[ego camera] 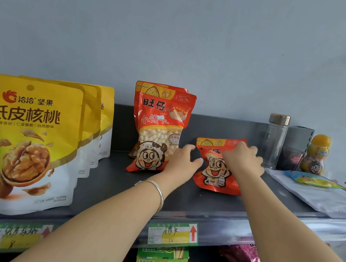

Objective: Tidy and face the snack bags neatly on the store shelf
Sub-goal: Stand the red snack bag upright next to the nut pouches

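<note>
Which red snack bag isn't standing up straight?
The red bag the right hand holds, sagging low; the red bags to its left stand upright.

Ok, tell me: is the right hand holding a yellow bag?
No, the right hand grips the top of the lone red bag, while the yellow bags stand far to the left.

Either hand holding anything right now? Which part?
Right hand grips the slumped red bag by its top edge. Left hand is open beside it, holding nothing.
</note>
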{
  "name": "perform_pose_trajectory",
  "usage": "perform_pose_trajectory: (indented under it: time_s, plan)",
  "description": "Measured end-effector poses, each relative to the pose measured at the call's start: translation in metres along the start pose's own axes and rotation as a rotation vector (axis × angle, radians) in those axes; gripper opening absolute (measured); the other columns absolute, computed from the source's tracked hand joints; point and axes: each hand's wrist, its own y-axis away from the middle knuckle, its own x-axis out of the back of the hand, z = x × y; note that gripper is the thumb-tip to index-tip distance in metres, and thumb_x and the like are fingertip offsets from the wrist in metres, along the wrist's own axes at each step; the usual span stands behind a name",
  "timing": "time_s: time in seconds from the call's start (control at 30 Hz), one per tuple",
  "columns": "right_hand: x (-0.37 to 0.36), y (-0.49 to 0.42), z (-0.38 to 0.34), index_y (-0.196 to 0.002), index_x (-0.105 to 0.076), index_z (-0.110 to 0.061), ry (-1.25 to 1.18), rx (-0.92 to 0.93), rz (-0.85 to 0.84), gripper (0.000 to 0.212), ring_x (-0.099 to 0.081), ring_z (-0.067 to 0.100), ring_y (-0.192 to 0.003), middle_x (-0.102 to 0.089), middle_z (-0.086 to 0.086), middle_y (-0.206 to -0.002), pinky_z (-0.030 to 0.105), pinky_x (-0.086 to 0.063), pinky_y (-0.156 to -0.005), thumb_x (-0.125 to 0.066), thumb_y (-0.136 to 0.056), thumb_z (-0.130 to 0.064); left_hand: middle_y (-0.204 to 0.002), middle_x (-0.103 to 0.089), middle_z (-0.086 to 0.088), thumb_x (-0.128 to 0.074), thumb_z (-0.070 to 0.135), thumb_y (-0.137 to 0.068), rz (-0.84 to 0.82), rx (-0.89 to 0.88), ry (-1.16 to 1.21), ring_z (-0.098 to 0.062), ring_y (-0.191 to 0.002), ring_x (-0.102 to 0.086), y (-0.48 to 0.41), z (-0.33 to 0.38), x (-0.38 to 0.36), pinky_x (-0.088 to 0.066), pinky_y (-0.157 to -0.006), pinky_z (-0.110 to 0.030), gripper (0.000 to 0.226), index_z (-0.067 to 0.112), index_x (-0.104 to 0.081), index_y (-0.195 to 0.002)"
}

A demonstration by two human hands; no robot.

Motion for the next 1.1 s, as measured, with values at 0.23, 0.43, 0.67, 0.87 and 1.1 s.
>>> perform_pose_trajectory:
  time_s: [0.23,0.43,0.67,0.87,1.1]
  plan:
    - [-0.001,-0.006,0.013,-0.143,-0.028,-0.012,-0.26,-0.193,-0.18,0.068,-0.044,0.038,-0.124,-0.035,0.02,-0.141,0.043,-0.04,-0.097,-0.054,-0.087,-0.039,-0.155,-0.023,-0.008,-0.043,0.045,-0.097,-0.247,0.188,0.084,-0.025,-0.141,-0.025,0.0,0.011,-0.025,-0.026,-0.11,-0.035,0.068,0.01,-0.018,-0.149]
    - [-0.003,-0.009,0.026,-0.137,-0.034,-0.006,-0.444,-0.248,-0.153,0.062,-0.051,0.037,-0.119,-0.05,0.018,-0.132,0.044,-0.043,-0.093,-0.056,-0.086,-0.034,-0.135,-0.051,-0.008,-0.053,0.025,-0.095,-0.231,0.186,0.224,-0.025,-0.125,-0.048,0.0,0.016,-0.035,-0.038,-0.098,-0.028,0.047,0.007,-0.042,-0.138]
    - [-0.003,0.0,0.04,-0.096,-0.059,-0.003,-0.909,-0.33,0.012,0.028,-0.056,0.029,-0.083,-0.059,0.014,-0.092,0.038,-0.049,-0.074,-0.065,-0.081,-0.026,-0.136,-0.052,-0.007,-0.053,0.01,-0.093,-0.18,0.038,0.357,-0.019,-0.125,-0.048,0.012,0.029,-0.028,-0.041,-0.097,-0.025,0.043,0.009,-0.046,-0.136]
    - [0.002,0.01,0.01,-0.074,-0.062,-0.011,-1.17,-0.158,-0.014,0.03,-0.061,0.026,-0.076,-0.064,0.009,-0.078,0.043,-0.055,-0.076,-0.065,-0.077,-0.041,-0.141,-0.043,0.004,-0.06,0.031,-0.091,-0.035,-0.062,0.329,-0.018,-0.132,-0.04,0.018,0.041,0.006,-0.035,-0.099,-0.028,0.058,0.02,-0.035,-0.141]
    - [-0.023,0.041,-0.043,-0.096,-0.058,-0.012,-1.171,-0.004,-0.278,0.026,-0.066,0.029,-0.093,-0.068,0.012,-0.101,0.046,-0.056,-0.087,-0.062,-0.089,-0.037,-0.129,-0.048,0.005,-0.054,0.036,-0.092,0.166,0.035,0.354,-0.017,-0.119,-0.046,0.029,-0.004,0.044,-0.038,-0.101,-0.037,0.055,0.019,-0.032,-0.139]
